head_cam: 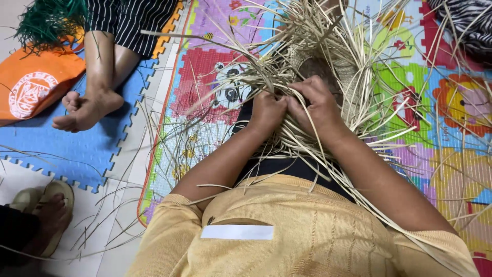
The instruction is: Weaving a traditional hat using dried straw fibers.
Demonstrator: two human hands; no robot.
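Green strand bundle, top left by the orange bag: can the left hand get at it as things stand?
Probably not. The left hand is buried in the pale straw weave, and another person's legs lie between it and the green strand bundle.

Two hands at centre: left hand [266, 110] and right hand [315, 102], both closed on straw strips [307, 46], too many to count. One woven piece [320, 69] just beyond. Two play mats: one patterned mat [205, 72], one blue mat [61, 149] at left. One orange bag [36, 84] far left. Two bare feet [84, 110] on blue. One sandal [48, 210] near left.
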